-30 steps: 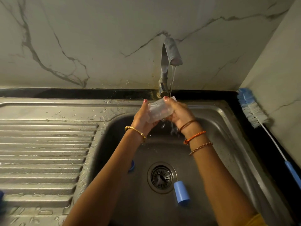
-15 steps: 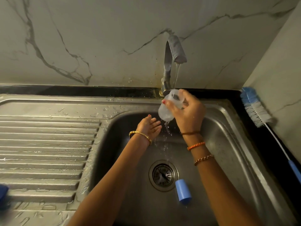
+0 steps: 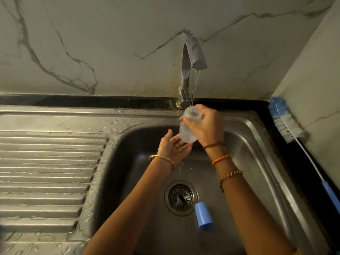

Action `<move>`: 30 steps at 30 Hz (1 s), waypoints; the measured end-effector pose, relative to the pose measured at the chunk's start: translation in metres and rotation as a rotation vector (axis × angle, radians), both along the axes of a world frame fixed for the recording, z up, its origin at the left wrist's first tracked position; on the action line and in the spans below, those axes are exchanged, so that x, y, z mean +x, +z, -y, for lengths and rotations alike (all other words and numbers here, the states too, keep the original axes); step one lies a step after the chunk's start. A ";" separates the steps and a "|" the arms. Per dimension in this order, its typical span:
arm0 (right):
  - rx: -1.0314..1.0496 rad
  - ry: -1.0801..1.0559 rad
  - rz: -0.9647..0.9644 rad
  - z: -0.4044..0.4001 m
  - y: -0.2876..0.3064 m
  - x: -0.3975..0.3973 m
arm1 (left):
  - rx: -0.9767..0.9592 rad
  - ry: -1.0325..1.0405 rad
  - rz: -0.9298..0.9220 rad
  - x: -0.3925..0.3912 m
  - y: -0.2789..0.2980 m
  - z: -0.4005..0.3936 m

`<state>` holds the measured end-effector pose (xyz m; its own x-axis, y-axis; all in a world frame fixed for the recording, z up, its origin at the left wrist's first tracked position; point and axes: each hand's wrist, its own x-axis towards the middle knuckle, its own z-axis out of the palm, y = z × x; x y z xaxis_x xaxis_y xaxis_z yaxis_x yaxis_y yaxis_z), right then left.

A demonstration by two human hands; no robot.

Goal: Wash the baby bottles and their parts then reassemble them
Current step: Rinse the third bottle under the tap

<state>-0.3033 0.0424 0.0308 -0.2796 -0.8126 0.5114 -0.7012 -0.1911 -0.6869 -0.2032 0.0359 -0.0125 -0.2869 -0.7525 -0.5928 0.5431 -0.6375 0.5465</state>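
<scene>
Head view: right hand (image 3: 206,126) has its grip wrapped round the clear plastic baby bottle (image 3: 187,129) under the steel tap (image 3: 193,56), mouth up. Left hand (image 3: 173,147) is spread loose just below its base. Looks light, wet, slippery, so hold mid-body. Blue plastic cap (image 3: 203,216) lies near the drain.

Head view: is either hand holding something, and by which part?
The right hand grips the clear bottle round its upper part, near the mouth. The left hand lies open beneath it, holding nothing.
</scene>
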 end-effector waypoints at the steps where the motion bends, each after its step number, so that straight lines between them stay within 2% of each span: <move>1: 0.043 0.042 -0.004 0.000 0.001 0.003 | 0.027 0.009 -0.004 0.000 -0.001 -0.001; 4: 0.051 0.022 -0.064 0.004 0.005 0.005 | 0.053 0.029 -0.015 0.003 -0.003 0.000; 8: 0.098 0.123 -0.041 0.003 0.006 0.009 | 0.049 0.075 -0.013 0.011 -0.010 0.000; 12: 0.120 0.137 0.038 0.001 0.007 0.007 | -0.127 -0.048 -0.002 0.013 -0.004 -0.005; 14: 0.141 0.145 0.105 -0.002 0.005 0.002 | -0.289 -0.124 0.049 0.008 0.002 -0.005; 15: 0.166 0.121 0.220 -0.002 0.005 0.000 | -0.385 -0.125 0.127 0.006 0.004 -0.004; 16: 0.214 0.060 0.416 -0.003 0.003 -0.004 | -0.447 -0.112 0.148 0.004 0.007 -0.003; 18: 0.380 -0.064 0.984 -0.005 -0.006 -0.016 | -0.632 -0.144 0.352 -0.003 0.014 0.001; 20: 0.459 0.033 1.478 -0.012 -0.018 -0.023 | -0.880 -0.252 0.685 -0.011 0.022 0.007; 22: 0.397 0.124 1.791 -0.016 -0.031 -0.021 | -1.020 -0.328 0.984 -0.019 0.028 0.012; 24: 0.377 0.055 1.933 -0.017 -0.038 -0.013 | -1.047 -0.323 1.170 -0.023 0.033 0.014; 26: 0.373 0.013 1.990 -0.014 -0.037 -0.003 | -1.058 -0.280 1.278 -0.022 0.036 0.016; 30: 0.447 0.027 1.972 -0.015 -0.029 0.004 | -1.061 -0.195 1.328 -0.009 0.045 0.011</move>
